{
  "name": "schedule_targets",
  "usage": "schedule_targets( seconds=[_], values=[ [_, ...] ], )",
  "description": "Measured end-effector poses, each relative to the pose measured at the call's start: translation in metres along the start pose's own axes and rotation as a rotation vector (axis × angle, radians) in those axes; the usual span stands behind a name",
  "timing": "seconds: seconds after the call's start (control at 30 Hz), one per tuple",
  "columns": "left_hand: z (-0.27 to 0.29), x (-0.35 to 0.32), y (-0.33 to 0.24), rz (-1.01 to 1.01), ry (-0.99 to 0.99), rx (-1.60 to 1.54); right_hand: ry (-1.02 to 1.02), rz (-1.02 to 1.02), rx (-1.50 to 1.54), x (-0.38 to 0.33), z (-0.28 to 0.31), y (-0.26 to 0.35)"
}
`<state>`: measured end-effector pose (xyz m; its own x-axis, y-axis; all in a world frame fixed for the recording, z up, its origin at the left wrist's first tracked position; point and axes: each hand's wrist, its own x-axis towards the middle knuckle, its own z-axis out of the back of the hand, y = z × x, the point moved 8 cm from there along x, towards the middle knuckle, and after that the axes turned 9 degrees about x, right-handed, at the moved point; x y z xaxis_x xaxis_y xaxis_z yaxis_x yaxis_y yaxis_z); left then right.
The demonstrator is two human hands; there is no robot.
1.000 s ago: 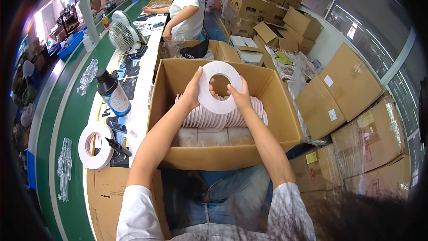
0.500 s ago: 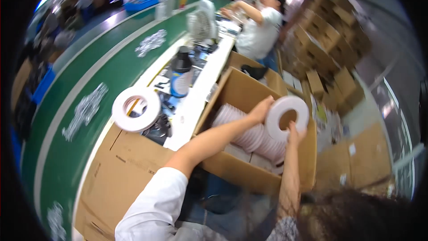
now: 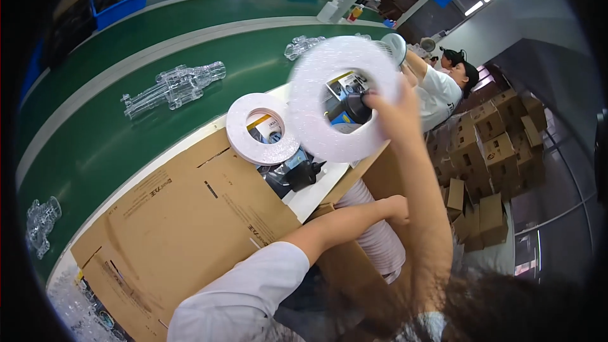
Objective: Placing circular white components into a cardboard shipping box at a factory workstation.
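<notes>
My right hand (image 3: 401,114) grips a wide, flat white tape roll (image 3: 309,104) by its right side, the thumb at the hole. The roll is held up over the bench, slightly blurred. A similar white tape roll (image 3: 240,132) lies to its left, near the bench edge. My left hand (image 3: 398,208) is over the open carton (image 3: 348,272), beside a row of stacked white rolls (image 3: 380,244). My right forearm crosses in front of it and hides its fingers.
A flattened cardboard sheet (image 3: 190,221) covers the near bench. Clear plastic parts (image 3: 177,85) lie on the green conveyor (image 3: 95,133). A dark-topped blue bottle (image 3: 356,107) shows through the raised roll. A co-worker (image 3: 440,92) and stacked cartons (image 3: 484,145) are at right.
My right hand has carried the roll up and left from the carton to over the bench. My left hand has come away from that roll. The view has swung left.
</notes>
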<state>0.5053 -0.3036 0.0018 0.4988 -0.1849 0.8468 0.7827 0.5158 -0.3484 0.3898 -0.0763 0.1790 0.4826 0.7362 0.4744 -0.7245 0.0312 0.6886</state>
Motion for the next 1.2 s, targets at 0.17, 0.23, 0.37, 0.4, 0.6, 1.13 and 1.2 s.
schedule_targets(
  seconds=[0.17, 0.23, 0.37, 0.4, 0.6, 1.13, 1.2],
  values=[
    [0.02, 0.009, 0.026, 0.025, 0.036, 0.035, 0.471, -0.178, -0.338, 0.018, -0.133, -0.01],
    [0.012, 0.001, 0.027, 0.034, 0.059, 0.04, 0.589, -0.194, -0.408, 0.017, -0.163, -0.036],
    [0.009, -0.017, 0.042, 0.134, 0.066, 0.076, 0.729, -0.23, -0.417, 0.009, -0.202, -0.067],
    [0.005, -0.02, 0.043, 0.162, 0.069, 0.078, 0.745, -0.234, -0.419, 0.007, -0.207, -0.071],
    [-0.022, -0.025, 0.048, 0.3, 0.121, 0.093, 0.776, -0.337, -0.495, 0.008, -0.221, -0.099],
    [-0.069, -0.059, 0.07, 0.578, 0.364, 0.185, 0.836, -0.123, -0.774, 0.016, -0.242, -0.118],
    [-0.074, -0.062, 0.074, 0.605, 0.398, 0.198, 0.828, -0.137, -0.792, 0.018, -0.238, -0.121]
  ],
)
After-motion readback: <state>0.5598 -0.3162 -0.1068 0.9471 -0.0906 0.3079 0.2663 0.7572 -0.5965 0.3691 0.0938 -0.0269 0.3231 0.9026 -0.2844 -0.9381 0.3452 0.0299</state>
